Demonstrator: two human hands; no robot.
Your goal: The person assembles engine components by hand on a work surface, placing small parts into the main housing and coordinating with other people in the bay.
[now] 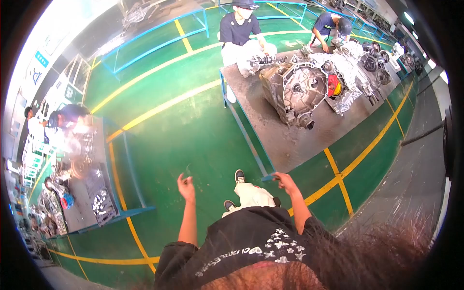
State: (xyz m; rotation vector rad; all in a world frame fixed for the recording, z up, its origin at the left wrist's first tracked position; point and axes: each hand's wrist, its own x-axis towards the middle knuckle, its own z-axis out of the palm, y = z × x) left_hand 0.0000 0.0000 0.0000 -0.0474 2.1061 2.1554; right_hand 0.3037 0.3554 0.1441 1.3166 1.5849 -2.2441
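My left hand [185, 185] is raised over the green floor in front of me. Its fingers are loosely bent and a little apart, and I see nothing held in them. My right hand [286, 183] is beside the near corner of the metal-topped workbench [290, 150], with a finger stretched toward the blue table edge. Whether it touches that edge I cannot tell; no object shows in it. Farther back on this bench stands a large grey gearbox housing [302, 92], its round open side facing me. A red and yellow part [334, 85] sits next to it.
Another workbench [82, 208] with metal parts stands at the left. One person [239, 29] is behind the right bench, and another person [328, 29] bends over its far end. Blue rails [159, 41] run at the back. Yellow lines [333, 179] mark the floor.
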